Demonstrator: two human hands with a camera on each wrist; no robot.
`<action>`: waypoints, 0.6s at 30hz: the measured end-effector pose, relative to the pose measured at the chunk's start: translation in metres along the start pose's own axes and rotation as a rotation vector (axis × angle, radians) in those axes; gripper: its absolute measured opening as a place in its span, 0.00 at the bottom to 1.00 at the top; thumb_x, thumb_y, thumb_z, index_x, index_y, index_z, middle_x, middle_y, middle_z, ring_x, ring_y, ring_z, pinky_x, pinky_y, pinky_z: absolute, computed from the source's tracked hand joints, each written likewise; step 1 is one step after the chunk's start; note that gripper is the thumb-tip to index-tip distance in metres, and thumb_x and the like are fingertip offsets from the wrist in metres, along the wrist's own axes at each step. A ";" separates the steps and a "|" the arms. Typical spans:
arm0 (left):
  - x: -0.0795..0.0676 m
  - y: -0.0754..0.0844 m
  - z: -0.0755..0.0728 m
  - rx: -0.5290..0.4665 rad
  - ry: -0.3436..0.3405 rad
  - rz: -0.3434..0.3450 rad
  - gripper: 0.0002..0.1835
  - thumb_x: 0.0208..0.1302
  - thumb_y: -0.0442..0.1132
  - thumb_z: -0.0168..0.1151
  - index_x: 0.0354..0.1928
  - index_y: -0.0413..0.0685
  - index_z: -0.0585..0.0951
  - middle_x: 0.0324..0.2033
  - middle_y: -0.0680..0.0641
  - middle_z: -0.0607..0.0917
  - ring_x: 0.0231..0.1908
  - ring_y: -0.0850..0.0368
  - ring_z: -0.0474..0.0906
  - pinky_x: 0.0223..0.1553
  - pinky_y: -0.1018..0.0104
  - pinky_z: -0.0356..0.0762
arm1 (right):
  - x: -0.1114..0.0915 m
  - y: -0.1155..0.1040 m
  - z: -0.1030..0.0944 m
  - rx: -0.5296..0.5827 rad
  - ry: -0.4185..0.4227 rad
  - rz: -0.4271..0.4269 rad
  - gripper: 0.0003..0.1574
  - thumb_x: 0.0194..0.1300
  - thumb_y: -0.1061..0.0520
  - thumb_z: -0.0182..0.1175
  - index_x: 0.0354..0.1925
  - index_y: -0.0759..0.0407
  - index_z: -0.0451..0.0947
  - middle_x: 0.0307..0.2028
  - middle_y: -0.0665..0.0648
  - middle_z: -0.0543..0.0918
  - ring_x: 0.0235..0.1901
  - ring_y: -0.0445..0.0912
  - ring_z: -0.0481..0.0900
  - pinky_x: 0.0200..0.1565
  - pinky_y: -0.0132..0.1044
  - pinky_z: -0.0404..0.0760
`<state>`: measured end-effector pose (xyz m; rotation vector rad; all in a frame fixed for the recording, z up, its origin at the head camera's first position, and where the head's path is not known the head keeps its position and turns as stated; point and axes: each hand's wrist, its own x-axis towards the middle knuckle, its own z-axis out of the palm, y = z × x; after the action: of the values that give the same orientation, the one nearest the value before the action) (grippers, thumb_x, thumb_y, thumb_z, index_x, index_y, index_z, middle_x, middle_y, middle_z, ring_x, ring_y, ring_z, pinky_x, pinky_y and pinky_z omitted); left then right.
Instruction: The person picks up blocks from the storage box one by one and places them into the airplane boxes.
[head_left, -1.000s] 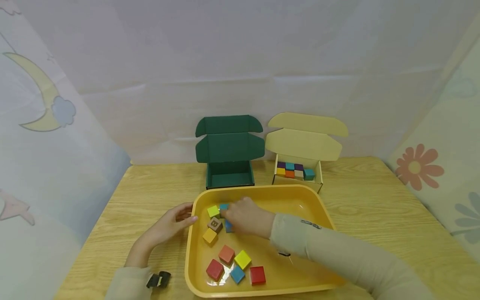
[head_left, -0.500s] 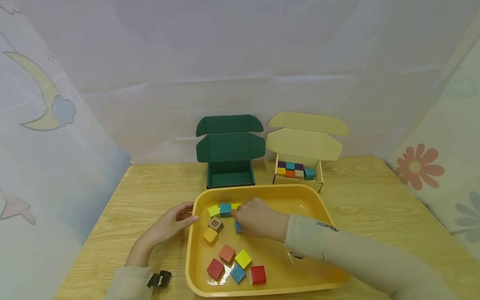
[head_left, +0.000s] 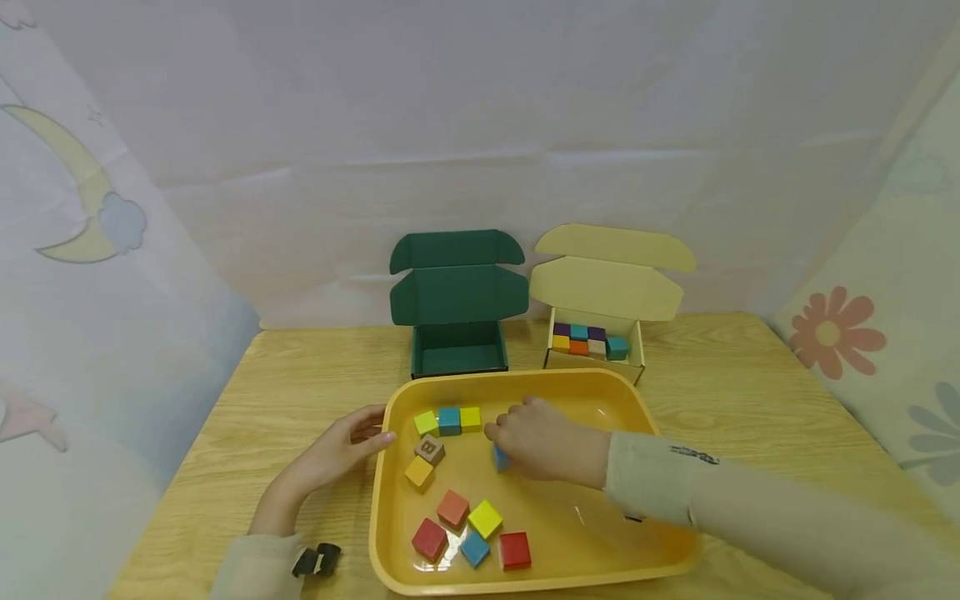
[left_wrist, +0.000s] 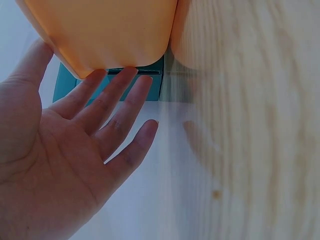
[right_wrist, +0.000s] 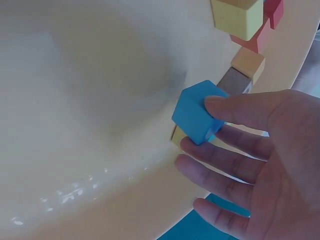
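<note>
My right hand (head_left: pixel 540 442) pinches a blue cube (right_wrist: pixel 196 112) between thumb and fingers, over the middle of the yellow tray (head_left: pixel 585 575). Part of that cube shows below the fingers in the head view. My left hand (left_wrist: pixel 75 145) touches the tray's left wall with extended fingers, its thumb at the rim. Left of the right hand, a lime cube (head_left: pixel 426 423), another blue cube (head_left: pixel 449 421) and a yellow cube (head_left: pixel 470 419) stand in a row. Just nearer lie a wooden cube marked B (head_left: pixel 430 450) and an orange cube (head_left: pixel 419 473).
In the tray's front part lie a salmon cube (head_left: pixel 453 509), a dark red cube (head_left: pixel 430 540), a bright red cube (head_left: pixel 515 551) and others. Behind the tray stand an opened green box (head_left: pixel 459 360) and an opened cream box (head_left: pixel 592 367) holding several cubes.
My right hand has moved rightward across the tray with the blue cube, uncovering the yellow cube at the end of the row. My left hand stays at the rim.
</note>
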<state>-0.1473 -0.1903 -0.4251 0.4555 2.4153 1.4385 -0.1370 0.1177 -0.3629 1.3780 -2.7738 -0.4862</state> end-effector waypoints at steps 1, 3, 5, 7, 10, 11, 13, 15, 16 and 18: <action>0.000 0.000 0.000 0.000 -0.001 0.004 0.28 0.72 0.45 0.60 0.68 0.38 0.69 0.61 0.38 0.76 0.59 0.40 0.74 0.60 0.45 0.72 | -0.002 0.001 0.000 -0.006 0.004 -0.004 0.13 0.60 0.51 0.70 0.42 0.53 0.81 0.32 0.50 0.85 0.29 0.45 0.80 0.33 0.34 0.78; 0.000 -0.001 -0.001 -0.001 -0.002 0.010 0.28 0.72 0.45 0.60 0.68 0.38 0.69 0.61 0.38 0.76 0.59 0.40 0.74 0.60 0.45 0.72 | -0.007 0.005 0.001 -0.017 0.012 -0.007 0.13 0.60 0.52 0.70 0.41 0.53 0.81 0.32 0.50 0.85 0.29 0.45 0.80 0.33 0.35 0.78; -0.001 0.000 -0.001 -0.003 -0.003 0.011 0.28 0.72 0.44 0.59 0.68 0.37 0.69 0.61 0.38 0.76 0.59 0.40 0.74 0.60 0.45 0.73 | -0.011 0.009 0.001 -0.027 0.026 -0.011 0.12 0.60 0.53 0.70 0.41 0.53 0.81 0.32 0.50 0.84 0.28 0.45 0.80 0.32 0.34 0.78; -0.001 0.000 -0.001 -0.004 -0.002 0.007 0.29 0.72 0.45 0.59 0.68 0.38 0.69 0.61 0.38 0.76 0.59 0.40 0.74 0.60 0.45 0.73 | -0.016 0.013 0.001 -0.035 0.041 -0.016 0.12 0.60 0.54 0.70 0.41 0.54 0.81 0.31 0.50 0.84 0.27 0.45 0.79 0.31 0.33 0.77; -0.001 0.001 0.000 0.001 -0.002 0.004 0.29 0.72 0.45 0.59 0.69 0.37 0.68 0.62 0.37 0.76 0.59 0.40 0.74 0.60 0.45 0.73 | -0.025 0.020 -0.001 -0.034 0.062 -0.023 0.14 0.59 0.54 0.72 0.42 0.55 0.81 0.30 0.50 0.84 0.27 0.44 0.79 0.30 0.32 0.75; -0.001 0.001 -0.001 0.005 -0.003 0.008 0.29 0.73 0.45 0.59 0.69 0.37 0.68 0.62 0.37 0.75 0.59 0.40 0.74 0.60 0.45 0.73 | -0.027 0.022 -0.002 -0.036 0.069 -0.024 0.14 0.59 0.54 0.72 0.42 0.55 0.82 0.30 0.50 0.84 0.27 0.44 0.79 0.30 0.32 0.76; -0.001 0.001 -0.001 0.008 -0.003 0.013 0.29 0.73 0.46 0.59 0.69 0.37 0.68 0.62 0.37 0.75 0.59 0.39 0.74 0.60 0.44 0.73 | -0.031 0.027 -0.002 -0.039 0.085 -0.023 0.14 0.58 0.54 0.72 0.42 0.55 0.82 0.31 0.51 0.85 0.28 0.45 0.80 0.30 0.32 0.76; -0.001 0.001 -0.001 0.010 -0.006 0.020 0.29 0.73 0.46 0.59 0.69 0.37 0.68 0.62 0.37 0.75 0.59 0.39 0.74 0.60 0.44 0.73 | -0.034 0.032 -0.002 -0.048 0.101 -0.021 0.15 0.58 0.53 0.72 0.42 0.55 0.82 0.31 0.51 0.85 0.29 0.45 0.81 0.30 0.33 0.77; -0.001 0.000 -0.001 0.010 -0.009 0.023 0.29 0.73 0.46 0.59 0.69 0.37 0.68 0.62 0.37 0.75 0.59 0.39 0.74 0.60 0.44 0.72 | -0.035 0.034 -0.001 -0.054 0.114 -0.021 0.15 0.57 0.53 0.73 0.41 0.55 0.82 0.31 0.51 0.85 0.29 0.45 0.81 0.30 0.33 0.77; -0.001 0.000 -0.001 0.004 -0.006 0.016 0.29 0.72 0.46 0.59 0.68 0.38 0.69 0.62 0.38 0.76 0.59 0.40 0.74 0.60 0.45 0.72 | -0.037 0.038 -0.001 -0.066 0.143 -0.026 0.15 0.57 0.54 0.73 0.40 0.56 0.82 0.31 0.51 0.85 0.29 0.45 0.82 0.29 0.34 0.78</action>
<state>-0.1469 -0.1912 -0.4248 0.4795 2.4161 1.4368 -0.1436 0.1683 -0.3468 1.3786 -2.6066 -0.4566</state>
